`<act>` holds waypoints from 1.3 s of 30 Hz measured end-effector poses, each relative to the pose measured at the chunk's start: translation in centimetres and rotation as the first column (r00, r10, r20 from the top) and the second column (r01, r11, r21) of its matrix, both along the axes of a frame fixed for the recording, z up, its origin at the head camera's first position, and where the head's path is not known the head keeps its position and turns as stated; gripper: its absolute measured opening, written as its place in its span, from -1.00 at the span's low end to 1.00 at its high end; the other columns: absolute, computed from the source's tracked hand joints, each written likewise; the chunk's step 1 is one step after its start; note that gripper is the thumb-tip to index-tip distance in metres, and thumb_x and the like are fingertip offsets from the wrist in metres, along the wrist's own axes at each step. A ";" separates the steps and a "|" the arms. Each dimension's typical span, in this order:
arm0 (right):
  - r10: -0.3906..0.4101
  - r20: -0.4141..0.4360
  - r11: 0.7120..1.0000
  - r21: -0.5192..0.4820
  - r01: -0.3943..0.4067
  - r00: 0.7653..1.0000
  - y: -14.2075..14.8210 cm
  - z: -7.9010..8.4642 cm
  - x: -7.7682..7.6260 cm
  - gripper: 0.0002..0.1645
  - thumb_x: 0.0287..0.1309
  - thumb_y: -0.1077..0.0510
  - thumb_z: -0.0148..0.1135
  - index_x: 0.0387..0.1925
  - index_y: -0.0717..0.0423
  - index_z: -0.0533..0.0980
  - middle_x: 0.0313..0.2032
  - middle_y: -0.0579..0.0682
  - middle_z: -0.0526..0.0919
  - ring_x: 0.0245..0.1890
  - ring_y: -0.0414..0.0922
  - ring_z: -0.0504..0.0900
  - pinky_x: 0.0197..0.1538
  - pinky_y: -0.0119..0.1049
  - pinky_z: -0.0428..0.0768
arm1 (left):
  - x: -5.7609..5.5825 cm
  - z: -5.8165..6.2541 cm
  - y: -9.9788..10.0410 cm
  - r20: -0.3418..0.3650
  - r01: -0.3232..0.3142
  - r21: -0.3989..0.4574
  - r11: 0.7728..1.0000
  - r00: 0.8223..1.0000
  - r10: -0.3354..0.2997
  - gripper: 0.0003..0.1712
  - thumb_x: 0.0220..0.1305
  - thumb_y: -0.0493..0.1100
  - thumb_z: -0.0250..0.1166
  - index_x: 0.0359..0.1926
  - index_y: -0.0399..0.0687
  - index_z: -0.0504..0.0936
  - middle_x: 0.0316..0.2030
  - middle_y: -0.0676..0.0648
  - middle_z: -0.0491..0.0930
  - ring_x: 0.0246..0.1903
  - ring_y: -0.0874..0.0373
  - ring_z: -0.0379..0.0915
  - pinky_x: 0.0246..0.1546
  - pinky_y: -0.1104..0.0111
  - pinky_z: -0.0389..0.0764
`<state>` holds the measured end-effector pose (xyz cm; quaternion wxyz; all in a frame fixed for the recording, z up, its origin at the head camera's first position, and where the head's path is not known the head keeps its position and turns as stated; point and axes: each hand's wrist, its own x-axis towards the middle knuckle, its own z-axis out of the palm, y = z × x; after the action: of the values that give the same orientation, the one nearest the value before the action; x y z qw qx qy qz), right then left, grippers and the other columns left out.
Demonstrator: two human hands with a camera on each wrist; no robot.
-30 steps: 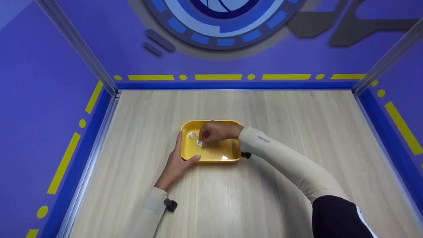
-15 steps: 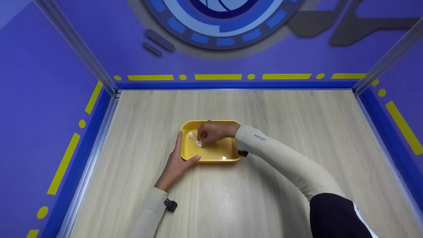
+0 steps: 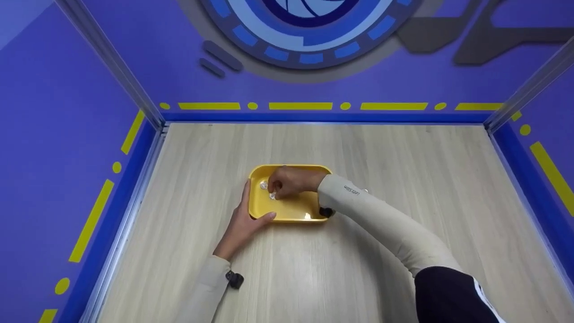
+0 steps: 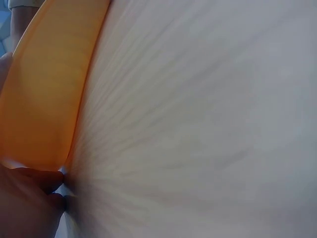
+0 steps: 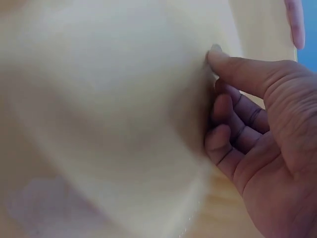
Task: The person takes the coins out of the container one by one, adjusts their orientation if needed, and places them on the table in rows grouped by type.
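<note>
A yellow rectangular tray (image 3: 291,211) stands on the wooden table. My left hand (image 3: 241,223) holds its left end, thumb over the front rim and fingers along the outer wall. In the left wrist view, those fingers (image 4: 37,179) lie against the tray's wall. My right hand (image 3: 291,182) reaches inside with curled fingers. Its fingertips appear to pinch a small clear, shiny piece (image 3: 272,196) low in the tray; the contact is partly hidden. Another clear piece (image 3: 263,184) lies just left of these fingers. The right wrist view shows the thumb (image 5: 242,73) extended near the curled fingers.
A small whitish thing (image 3: 365,191) shows on the table beside the right sleeve (image 3: 381,222), mostly hidden. Blue-purple panels (image 3: 309,92) with yellow marks border the table at the back and both sides.
The right wrist and sleeve have shifted slightly left, while the fingers stay at the same clear piece. A pinkish spot near the fingers is now covered. The left hand keeps its hold.
</note>
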<state>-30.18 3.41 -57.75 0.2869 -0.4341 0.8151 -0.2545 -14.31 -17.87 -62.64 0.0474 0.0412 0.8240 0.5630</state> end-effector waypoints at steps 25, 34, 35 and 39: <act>-0.016 -0.109 0.997 0.076 0.024 0.994 -0.9 1.8 1.9 -0.88 0.48 0.20 0.40 -0.06 0.18 0.69 -0.37 -0.07 0.63 -0.40 -0.15 0.57 -0.29 -0.37 0.53 | 0.0 0.1 0.2 0.014 0.005 -0.021 1.000 1.000 -0.004 0.41 0.38 0.19 0.57 0.83 0.27 -0.30 0.69 -0.04 0.20 0.51 0.04 0.36 0.53 0.02 0.35; -0.156 -0.019 0.986 -0.060 0.155 0.988 1.6 2.6 2.5 -0.90 0.50 0.19 0.42 -0.09 0.16 0.68 -0.29 -0.08 0.67 -0.29 -0.15 0.55 0.18 -0.09 0.47 | 0.0 0.1 0.2 0.015 -0.005 -0.003 1.000 1.000 0.005 0.44 0.33 0.25 0.59 0.83 0.22 -0.28 0.64 -0.13 0.30 0.45 0.03 0.43 0.51 -0.01 0.36; -0.166 -0.019 0.984 -0.067 0.164 0.986 2.0 2.7 2.6 -0.91 0.49 0.21 0.42 -0.09 0.16 0.68 -0.28 -0.07 0.67 -0.28 -0.15 0.56 0.19 -0.09 0.47 | -0.1 0.1 0.2 0.017 -0.006 -0.002 1.000 1.000 0.006 0.44 0.33 0.24 0.59 0.83 0.21 -0.27 0.63 -0.14 0.32 0.43 0.01 0.45 0.50 -0.02 0.37; -0.214 0.001 0.973 -0.084 0.213 0.977 3.5 2.7 3.0 -0.93 0.47 0.28 0.39 -0.08 0.12 0.67 -0.22 -0.05 0.72 -0.27 -0.16 0.60 -0.05 -0.26 0.65 | -0.1 0.2 0.2 0.028 -0.017 -0.006 1.000 0.999 0.017 0.43 0.33 0.22 0.59 0.83 0.24 -0.28 0.64 -0.14 0.32 0.43 0.00 0.45 0.51 -0.02 0.35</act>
<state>-27.16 6.94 -55.04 0.2361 -0.3568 0.8468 -0.3162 -14.38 -17.64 -62.46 0.0543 0.0263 0.8254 0.5614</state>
